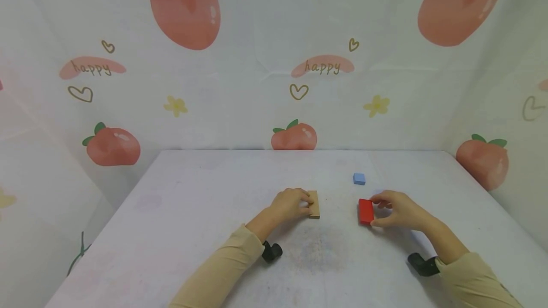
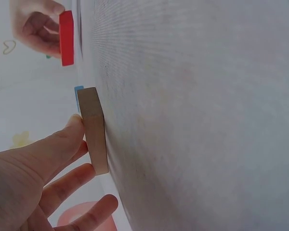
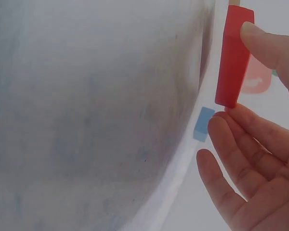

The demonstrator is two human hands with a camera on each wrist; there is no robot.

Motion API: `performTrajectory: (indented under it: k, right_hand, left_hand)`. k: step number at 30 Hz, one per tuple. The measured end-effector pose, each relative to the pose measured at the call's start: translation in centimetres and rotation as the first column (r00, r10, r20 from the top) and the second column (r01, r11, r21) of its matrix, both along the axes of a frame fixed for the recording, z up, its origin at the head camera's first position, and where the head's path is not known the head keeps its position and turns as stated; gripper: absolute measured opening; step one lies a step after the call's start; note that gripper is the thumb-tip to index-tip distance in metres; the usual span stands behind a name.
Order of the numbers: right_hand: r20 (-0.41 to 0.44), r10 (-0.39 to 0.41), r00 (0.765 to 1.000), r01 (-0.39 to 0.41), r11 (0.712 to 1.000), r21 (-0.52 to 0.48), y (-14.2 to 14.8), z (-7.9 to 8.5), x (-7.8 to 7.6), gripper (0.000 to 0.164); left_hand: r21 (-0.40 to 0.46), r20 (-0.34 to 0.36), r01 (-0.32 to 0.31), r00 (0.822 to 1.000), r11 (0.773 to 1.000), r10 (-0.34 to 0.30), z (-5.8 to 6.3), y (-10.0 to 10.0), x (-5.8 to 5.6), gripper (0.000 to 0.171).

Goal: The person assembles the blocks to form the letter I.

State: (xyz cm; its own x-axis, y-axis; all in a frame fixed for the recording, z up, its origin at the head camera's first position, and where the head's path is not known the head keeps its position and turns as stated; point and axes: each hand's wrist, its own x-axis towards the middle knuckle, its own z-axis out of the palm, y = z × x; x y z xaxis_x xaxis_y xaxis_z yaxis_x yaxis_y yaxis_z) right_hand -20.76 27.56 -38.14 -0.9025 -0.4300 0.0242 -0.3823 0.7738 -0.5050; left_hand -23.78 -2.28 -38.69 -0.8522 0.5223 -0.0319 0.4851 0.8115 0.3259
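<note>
1. Head, L side: see wooden block on surface, just right of L grip, pinched btwn thumb & fingertips. Has long axis running roughly fore-aft.
2. Head, R side: see red block just left of R grip, pinched w/ thumb at near end & finger at far end. Also runs approx fore-aft.
3. Head, key relation: seems to hinge on side-by-side layout, w/ long axes near-parallel, blocks apart, each at its own nearer hand. See also blue block farther back, closer to R grip than L, untouched.
4. L wrist: shows wooden block close up, thumb & fingers against it, little finger off it. Shows red block beyond, in R grip; blue block mostly hidden behind wood.
5. R wrist: shows red block btwn thumb & finger, other fingers reaching past, off it. Shows blue block near fingertips, not held. Can't tell if red block is lifted.
6. All views: spot no container, so no contents to report.
</note>
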Motion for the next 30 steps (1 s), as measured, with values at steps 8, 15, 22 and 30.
performTrajectory:
  k: [8, 15, 22, 30]
  right_hand:
    - [-0.007, 0.003, 1.000, -0.003, 1.000, 0.009, -0.4, 0.0, -0.1, 0.055]
    - [-0.003, 0.000, 1.000, 0.000, 1.000, 0.011, -1.0, 0.0, 0.0, 0.054]
    - [-0.010, 0.010, 1.000, -0.010, 1.000, 0.013, -1.4, 0.0, 0.0, 0.053]
    - [-0.010, 0.021, 1.000, -0.021, 1.000, 0.018, -1.8, -0.1, 0.0, 0.053]
  left_hand:
    - [-0.004, 0.003, -0.006, 1.000, 1.000, 0.006, -0.1, 0.0, 0.0, 0.030]
    - [-0.015, -0.002, -0.002, 1.000, 1.000, 0.002, -0.1, 0.1, 0.0, 0.030]
    - [-0.019, -0.018, 0.007, 1.000, 1.000, -0.008, 0.2, 0.0, 0.2, 0.029]
    - [-0.002, -0.024, 0.030, 0.999, 1.000, -0.030, -1.2, -0.1, -0.9, 0.028]
